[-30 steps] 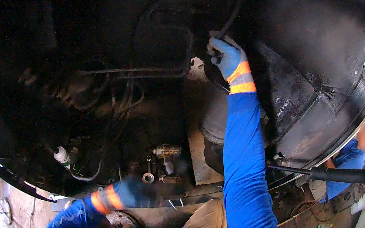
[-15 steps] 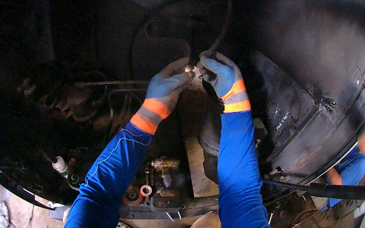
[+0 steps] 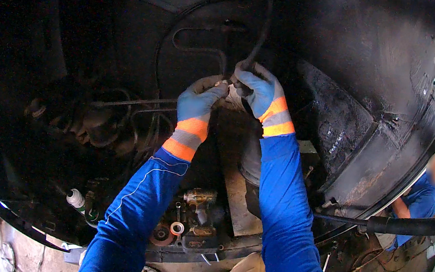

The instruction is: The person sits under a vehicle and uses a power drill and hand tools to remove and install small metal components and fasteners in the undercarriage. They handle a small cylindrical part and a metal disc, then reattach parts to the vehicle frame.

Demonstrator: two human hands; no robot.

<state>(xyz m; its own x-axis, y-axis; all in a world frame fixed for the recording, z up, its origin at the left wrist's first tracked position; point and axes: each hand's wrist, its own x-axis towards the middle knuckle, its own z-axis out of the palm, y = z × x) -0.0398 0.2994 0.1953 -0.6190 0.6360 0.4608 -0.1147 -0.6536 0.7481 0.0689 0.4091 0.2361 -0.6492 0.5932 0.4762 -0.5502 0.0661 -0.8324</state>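
Note:
Both my hands wear blue and grey gloves with orange-striped cuffs and meet near the middle of a dark metal cavity. With its fingers pinched, my left hand (image 3: 199, 97) holds a small metal fitting (image 3: 223, 83) at the lower end of a thin bent pipe (image 3: 201, 50). Close beside it, my right hand (image 3: 260, 91) is closed around the lower end of a black hose (image 3: 261, 31) that hangs from above. My fingers partly cover the fitting and hide the hose's end. Behind the hands shows a pale patch (image 3: 233, 100), too dim to name.
Below my hands lie a cordless power tool (image 3: 200, 200), a ring-shaped roll (image 3: 176, 228) and a white-capped bottle (image 3: 75, 198). A flat beam (image 3: 242, 200) runs between my forearms. At right, a thick black hose (image 3: 416, 224) crosses before a person in blue (image 3: 421, 195).
My hands have drawn slightly closer together. The left fingers now cover more of the shiny fitting. The whole view has shifted a little.

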